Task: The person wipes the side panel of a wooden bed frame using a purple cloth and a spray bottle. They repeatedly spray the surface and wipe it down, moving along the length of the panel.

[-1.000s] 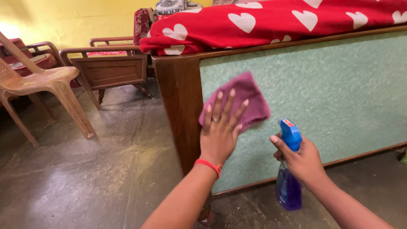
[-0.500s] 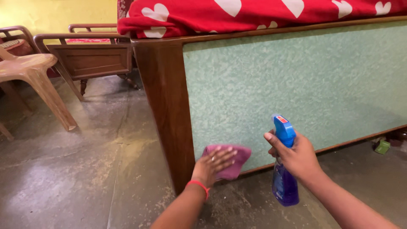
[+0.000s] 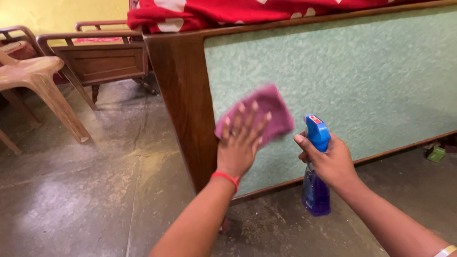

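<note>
Left hand (image 3: 240, 143): fingers spread wide and flat, palm pressed onto a purple cloth (image 3: 266, 112), pinning it against the green panel (image 3: 342, 81) of a bed's end board. Blurred in the frame. A ring shows on one finger; a red band circles the wrist.

Purple cloth: held flat on the green panel near its left edge, just beside the wooden post (image 3: 183, 95), roughly at mid-height of the panel. Its upper and right parts stick out past the fingertips.

Right hand (image 3: 328, 162): closed around the neck of a spray bottle (image 3: 315, 190), forefinger stretched along the front of the blue trigger head (image 3: 317, 132). A light bracelet shows on the forearm at the frame's lower right corner.

Spray bottle: upright, clear body with violet liquid, blue head at the top. Held off the floor (image 3: 95, 190), in front of the lower part of the panel, just to the right of the cloth and apart from it.

Bed: dark wooden post and frame around a textured pale green panel; a red blanket with white hearts (image 3: 190, 14) hangs over the top rail.

Surroundings: grey, dusty concrete floor. A tan plastic chair (image 3: 35, 81) at the left; a wooden armchair (image 3: 100, 62) behind it, before a yellow wall. A small green item (image 3: 436, 153) lies on the floor at the right edge, too small to identify.
</note>
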